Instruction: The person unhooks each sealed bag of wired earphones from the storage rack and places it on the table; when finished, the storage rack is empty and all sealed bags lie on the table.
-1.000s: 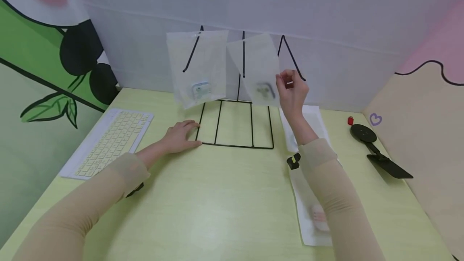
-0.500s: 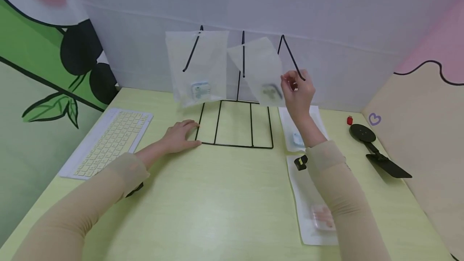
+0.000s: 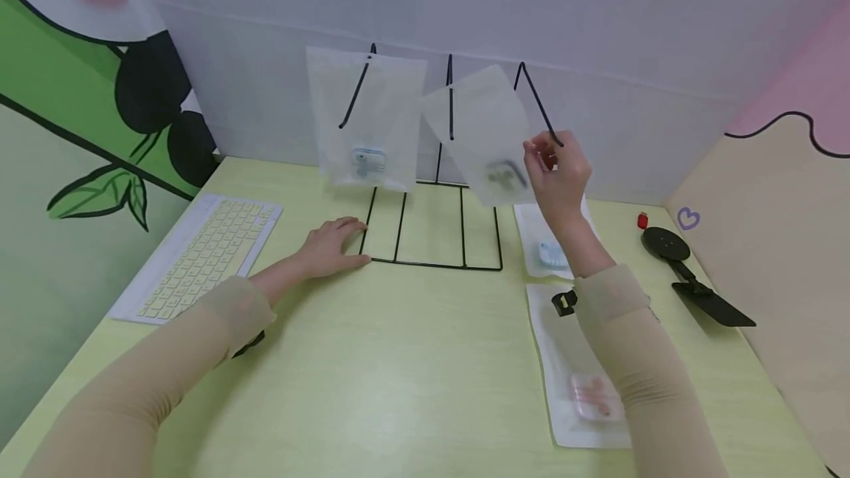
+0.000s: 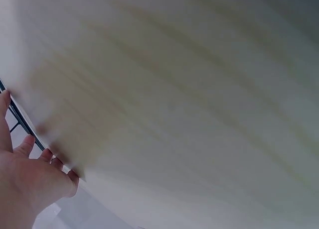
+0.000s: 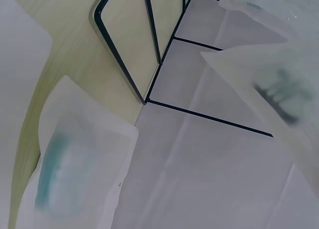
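Currently the right hand [image 3: 561,177] pinches the tilted bag [image 3: 488,127] hanging left of its fingers; the left hand [image 3: 327,248], fingers spread, touches the wire rack [image 3: 462,227]

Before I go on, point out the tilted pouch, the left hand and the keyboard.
Tilted pouch [image 3: 485,127]: head view, middle of its front.
Left hand [image 3: 324,249]: head view, back of the hand.
Keyboard [image 3: 204,257]: head view, on its keys.

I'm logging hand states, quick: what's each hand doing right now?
Left hand: open, fingertips at the rack's left edge.
Right hand: closed, pinching the edge of the tilted bag.
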